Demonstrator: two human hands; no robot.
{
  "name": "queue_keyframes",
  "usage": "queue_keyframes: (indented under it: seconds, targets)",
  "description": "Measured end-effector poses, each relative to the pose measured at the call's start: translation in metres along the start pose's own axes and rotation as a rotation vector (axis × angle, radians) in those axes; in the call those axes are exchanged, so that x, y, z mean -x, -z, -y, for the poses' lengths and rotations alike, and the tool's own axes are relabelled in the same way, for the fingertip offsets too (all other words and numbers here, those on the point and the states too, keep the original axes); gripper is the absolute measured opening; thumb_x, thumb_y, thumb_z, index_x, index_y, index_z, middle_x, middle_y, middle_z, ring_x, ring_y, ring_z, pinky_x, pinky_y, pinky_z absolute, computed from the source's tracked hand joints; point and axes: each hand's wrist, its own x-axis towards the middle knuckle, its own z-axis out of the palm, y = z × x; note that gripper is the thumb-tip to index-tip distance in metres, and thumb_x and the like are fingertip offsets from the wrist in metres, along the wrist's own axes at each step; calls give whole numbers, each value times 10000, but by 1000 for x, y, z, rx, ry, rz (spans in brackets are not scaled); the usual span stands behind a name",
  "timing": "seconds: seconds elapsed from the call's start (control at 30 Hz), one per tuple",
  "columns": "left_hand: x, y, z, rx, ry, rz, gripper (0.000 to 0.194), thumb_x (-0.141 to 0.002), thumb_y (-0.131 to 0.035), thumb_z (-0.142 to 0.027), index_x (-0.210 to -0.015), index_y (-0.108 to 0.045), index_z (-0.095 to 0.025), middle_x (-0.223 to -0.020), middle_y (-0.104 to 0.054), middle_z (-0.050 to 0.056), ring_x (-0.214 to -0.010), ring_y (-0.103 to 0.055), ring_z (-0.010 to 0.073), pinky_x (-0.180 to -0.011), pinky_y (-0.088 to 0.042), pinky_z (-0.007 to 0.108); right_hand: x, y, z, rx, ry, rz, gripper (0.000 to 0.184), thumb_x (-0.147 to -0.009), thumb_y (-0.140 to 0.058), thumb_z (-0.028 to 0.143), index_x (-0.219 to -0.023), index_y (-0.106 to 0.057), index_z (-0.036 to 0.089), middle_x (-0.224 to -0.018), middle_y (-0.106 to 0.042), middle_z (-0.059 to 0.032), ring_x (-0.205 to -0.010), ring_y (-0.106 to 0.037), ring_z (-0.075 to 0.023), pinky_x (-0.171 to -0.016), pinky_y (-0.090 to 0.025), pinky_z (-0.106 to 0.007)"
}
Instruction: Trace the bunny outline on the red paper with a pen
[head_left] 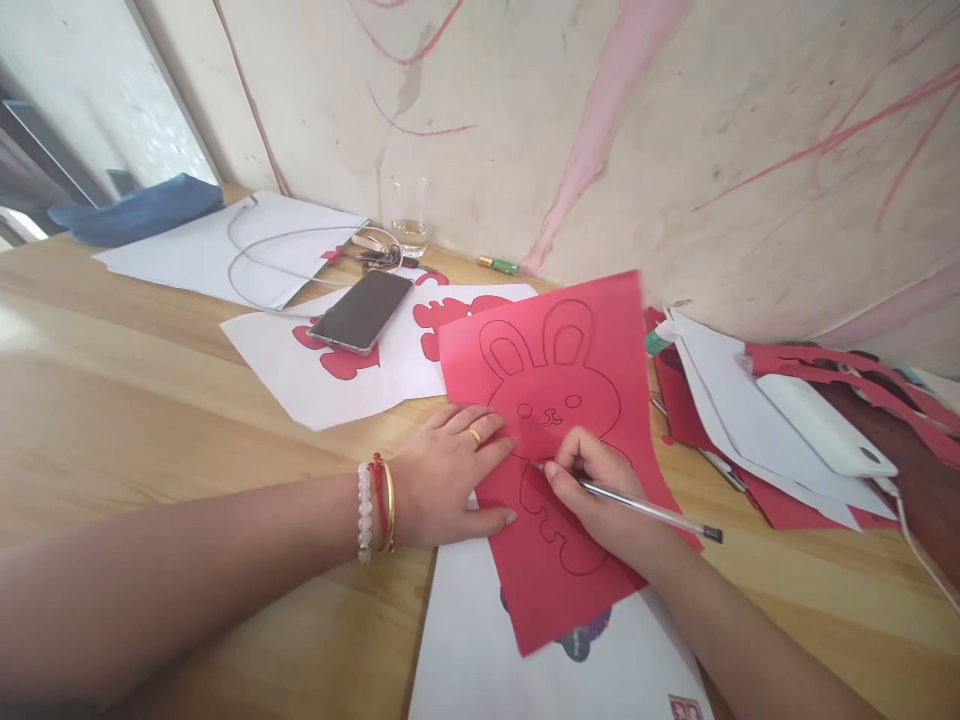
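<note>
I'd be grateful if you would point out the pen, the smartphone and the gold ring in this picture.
Pen (651, 510): head view, on its clear barrel.
Smartphone (361, 311): head view, on its dark screen.
Gold ring (474, 435): head view, on its band.

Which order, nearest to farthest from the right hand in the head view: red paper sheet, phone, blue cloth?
1. Red paper sheet: centre, directly under the right hand and its pen.
2. Phone: left of the hand, on white paper.
3. Blue cloth: far left, at the table's back corner.
</note>
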Motion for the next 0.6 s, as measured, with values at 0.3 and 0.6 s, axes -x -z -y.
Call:
queue_keyframes:
  seconds: [0.3, 0.6]
  targets:
    - [-1, 1, 0, -8, -2, -8, 565, -824, -570, -534, -1230, -563, -141, -1307, -524, 126, -1274, -406, 310, -1087, -297, 469, 1, -2, -2, -60, -7, -64, 230, -889, -513, 294, -722, -366, 238, -632, -365, 64, -560, -374, -118, -516, -332, -233]
    - [-1, 1, 0, -6, 1, 0, 569, -825, -566, -535, -1237, -563, -143, -1311, -524, 124, -1276, -405, 313, -1085, -301, 470, 0, -1, 2, -29, -35, -8, 217, -888, -507, 300, -731, -370, 241, -630, -365, 65, -556, -360, -121, -500, -318, -230]
